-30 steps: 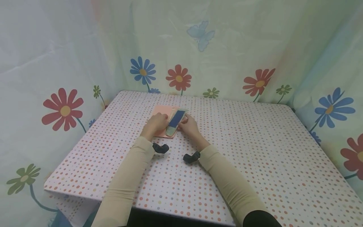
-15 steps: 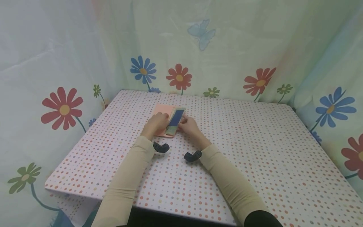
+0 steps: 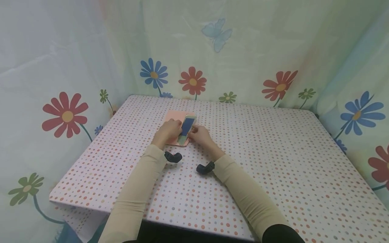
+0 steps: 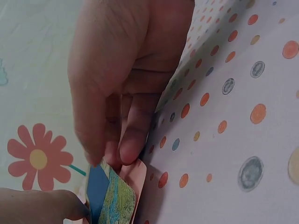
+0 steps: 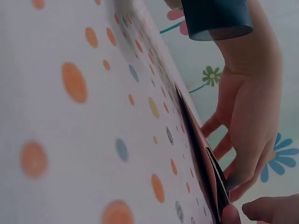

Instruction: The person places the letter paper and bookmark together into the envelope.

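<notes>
A narrow card with a blue panel and green patterned ends (image 3: pixel 186 126) lies slanted over a flat pink piece with rounded corners (image 3: pixel 172 115) on the table. My left hand (image 3: pixel 168 131) is at the card's left edge, and its thumb and fingertips pinch there. In the left wrist view, the blue and yellow-green surface of the card (image 4: pixel 117 198) shows just below those fingertips. My right hand (image 3: pixel 201 135) grips the card's right edge. Seen from the right wrist, thin layers stand slightly apart at their edges (image 5: pixel 216 170); the lower part of my right hand is cut off.
A white tablecloth with coloured dots (image 3: pixel 273 162) covers the table, its front edge near my body. Flower-printed curtains (image 3: pixel 243 50) hang behind and at both sides. Each wrist carries a black camera mount (image 3: pixel 205 168).
The card has shifted slightly left and turned a little more upright, and my right hand has moved left with it. My left hand has stayed nearly in place.
</notes>
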`<state>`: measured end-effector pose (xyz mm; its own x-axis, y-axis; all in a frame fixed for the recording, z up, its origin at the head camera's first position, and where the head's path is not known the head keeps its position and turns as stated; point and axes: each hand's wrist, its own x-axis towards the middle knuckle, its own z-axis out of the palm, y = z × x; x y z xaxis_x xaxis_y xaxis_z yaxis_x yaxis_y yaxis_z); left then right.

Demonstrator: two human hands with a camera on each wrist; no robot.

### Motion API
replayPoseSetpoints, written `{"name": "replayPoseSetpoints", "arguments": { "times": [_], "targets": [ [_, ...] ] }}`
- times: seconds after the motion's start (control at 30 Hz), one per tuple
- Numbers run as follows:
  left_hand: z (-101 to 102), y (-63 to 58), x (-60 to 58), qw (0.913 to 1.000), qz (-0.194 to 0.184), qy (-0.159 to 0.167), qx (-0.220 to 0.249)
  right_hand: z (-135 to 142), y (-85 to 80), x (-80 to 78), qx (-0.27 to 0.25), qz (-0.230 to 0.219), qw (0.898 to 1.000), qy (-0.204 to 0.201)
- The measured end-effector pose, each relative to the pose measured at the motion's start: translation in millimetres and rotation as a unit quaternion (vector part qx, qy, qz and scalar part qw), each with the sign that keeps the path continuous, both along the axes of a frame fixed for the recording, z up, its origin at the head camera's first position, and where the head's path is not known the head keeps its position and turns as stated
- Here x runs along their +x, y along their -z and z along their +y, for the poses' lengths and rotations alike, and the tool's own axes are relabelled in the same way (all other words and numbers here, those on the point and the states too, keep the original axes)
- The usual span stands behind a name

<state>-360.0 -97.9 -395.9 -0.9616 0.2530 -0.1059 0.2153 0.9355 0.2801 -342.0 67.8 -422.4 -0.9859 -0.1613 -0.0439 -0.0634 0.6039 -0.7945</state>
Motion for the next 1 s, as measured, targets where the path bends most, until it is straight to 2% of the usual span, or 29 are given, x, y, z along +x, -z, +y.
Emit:
{"name": "replayPoseSetpoints", "arguments": {
  "times": [0.2,0.43,0.57,0.7,1.0],
  "targets": [
    [-1,1.7,-1.3,1.0,0.004,-0.005,0.0,-5,1.9,1.1,0.002,0.02,1.0,0.023],
    [-2,2.5,-3.0,1.0,0.007,-0.004,-0.006,-12,4.1,-2.7,-0.047,0.004,0.998,0.036],
    [-2,0.5,-4.5,0.9999,0.008,-0.006,-0.005,-12,-0.4,-3.3,-0.031,-0.005,0.999,0.035],
    [-2,-0.6,-5.0,0.9999,0.007,-0.011,0.0,-11,-3.8,-4.1,-0.013,-0.02,1.0,0.016],
    [2,1.7,-4.9,0.9997,0.009,0.006,-0.023,-9,-10.0,-13.6,0.08,-0.014,0.996,-0.041]
  ]
}}
